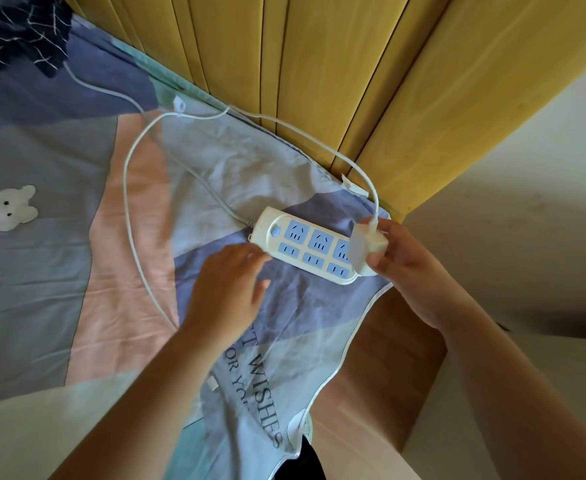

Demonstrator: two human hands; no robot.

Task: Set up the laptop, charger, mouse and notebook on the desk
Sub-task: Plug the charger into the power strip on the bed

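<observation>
Left hand (227, 285) hovering relaxed, empty, beside power strip (307, 249) on bed (59, 271); right hand (402, 268) pinching light, rigid charger (366, 245), possibly unplugged; best held by its sides.

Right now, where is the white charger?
In the head view, the white charger is right of centre, gripped by the right hand at the power strip's far right end, on the bedsheet.

White charger block (367, 245), held off the bed at the far end of the power strip (305, 249), tilted, white cable (128, 188) looping across the bedsheet
</observation>
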